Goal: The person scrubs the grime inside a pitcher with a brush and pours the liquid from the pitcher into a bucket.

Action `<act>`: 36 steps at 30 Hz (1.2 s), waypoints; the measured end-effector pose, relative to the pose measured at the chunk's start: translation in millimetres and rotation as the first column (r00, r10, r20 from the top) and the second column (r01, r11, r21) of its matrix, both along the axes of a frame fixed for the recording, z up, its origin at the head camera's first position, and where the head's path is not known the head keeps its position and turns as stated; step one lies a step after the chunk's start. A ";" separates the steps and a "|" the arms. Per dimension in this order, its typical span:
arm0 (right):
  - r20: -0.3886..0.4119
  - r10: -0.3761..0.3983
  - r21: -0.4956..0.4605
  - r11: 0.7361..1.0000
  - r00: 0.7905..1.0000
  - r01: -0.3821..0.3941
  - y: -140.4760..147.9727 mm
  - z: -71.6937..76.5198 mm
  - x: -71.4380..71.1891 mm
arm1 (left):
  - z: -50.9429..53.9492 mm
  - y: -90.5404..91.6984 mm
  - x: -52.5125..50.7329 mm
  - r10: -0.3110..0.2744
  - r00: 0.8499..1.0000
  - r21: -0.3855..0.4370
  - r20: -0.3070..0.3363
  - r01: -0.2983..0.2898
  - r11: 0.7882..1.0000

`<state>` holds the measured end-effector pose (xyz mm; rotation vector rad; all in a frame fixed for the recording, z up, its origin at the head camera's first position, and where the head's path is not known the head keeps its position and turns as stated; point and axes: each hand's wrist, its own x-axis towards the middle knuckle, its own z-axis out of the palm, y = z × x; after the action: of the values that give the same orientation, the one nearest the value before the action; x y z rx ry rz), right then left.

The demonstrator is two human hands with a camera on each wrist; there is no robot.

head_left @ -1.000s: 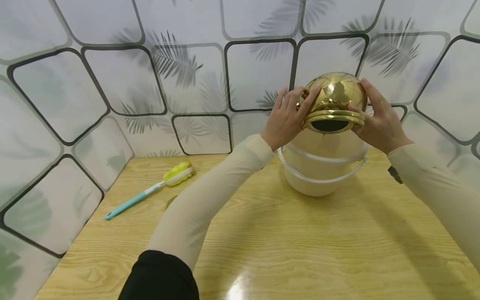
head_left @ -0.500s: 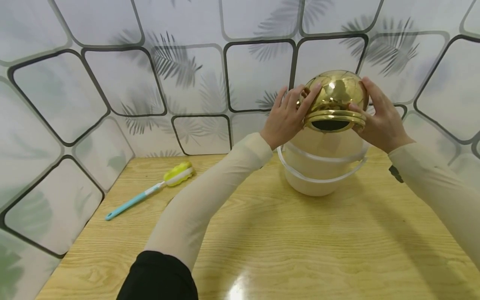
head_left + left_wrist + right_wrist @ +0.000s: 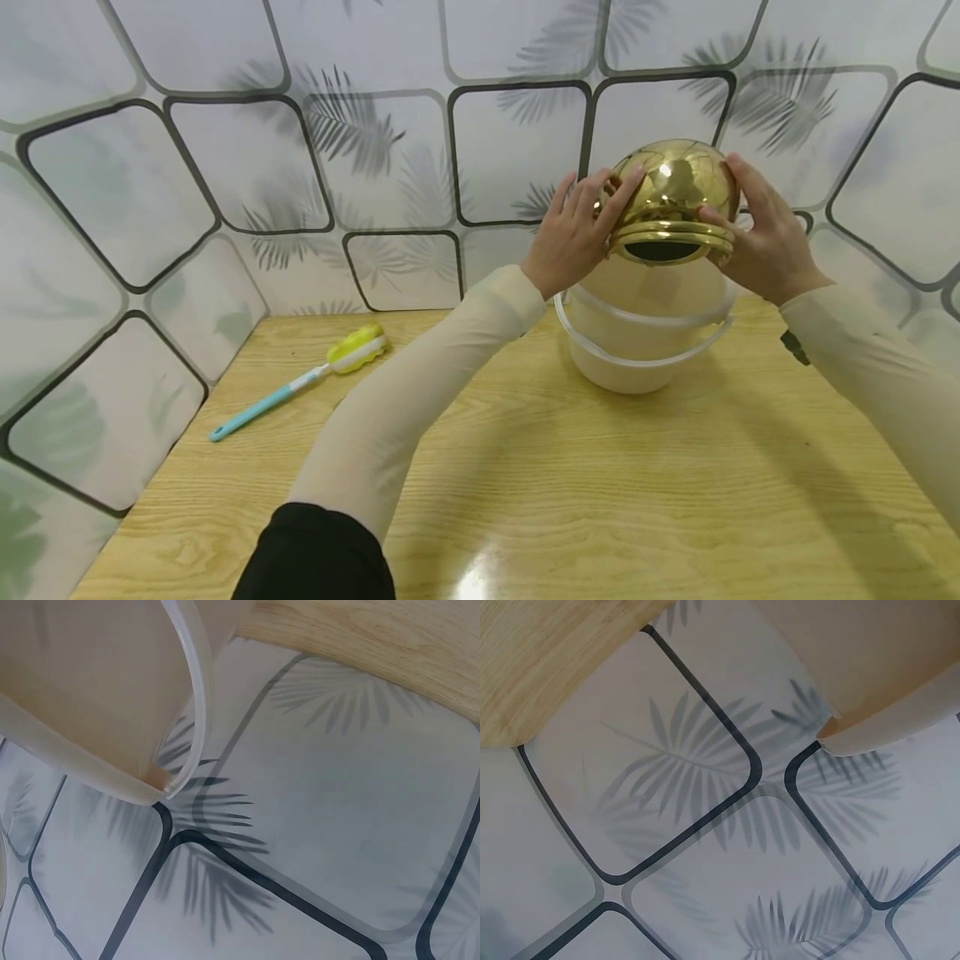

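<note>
A shiny gold-coloured round metal pot (image 3: 675, 187) is held tipped over above a cream plastic bucket (image 3: 622, 375), its ringed rim and dark mouth facing down and towards me. On the pot's left side, my left hand (image 3: 572, 242) grips it, partly hiding what looks like a small looped handle. My right hand (image 3: 768, 242) holds the other side, thumb near the rim and fingers around the back. In the left wrist view the bucket's rim (image 3: 82, 771) and white handle appear; the right wrist view shows another part of its rim (image 3: 900, 724). Neither wrist view shows the hands or pot.
A bottle brush (image 3: 262, 410) with a blue handle and yellow-and-white sponge head lies on the wooden table (image 3: 600, 500) at the left. A patterned wall covering (image 3: 397, 158) rises close behind the bucket and along the left side.
Both hands keep hold of the pot, which has shifted very slightly up and to the right. The right hand has moved slightly right with it. The bucket and brush stay put.
</note>
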<state>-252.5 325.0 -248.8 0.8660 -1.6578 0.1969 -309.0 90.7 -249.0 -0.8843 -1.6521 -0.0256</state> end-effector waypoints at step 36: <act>0.074 -0.009 0.074 0.997 0.997 0.003 9.4 -7.5 -7.7 | 2.9 -1.2 -2.1 0.019 0.998 -0.028 -0.054 -0.021 0.999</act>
<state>-260.2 334.4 -256.3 0.9191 -1.7463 0.1662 -311.1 89.5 -246.1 -0.8829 -1.6147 0.0357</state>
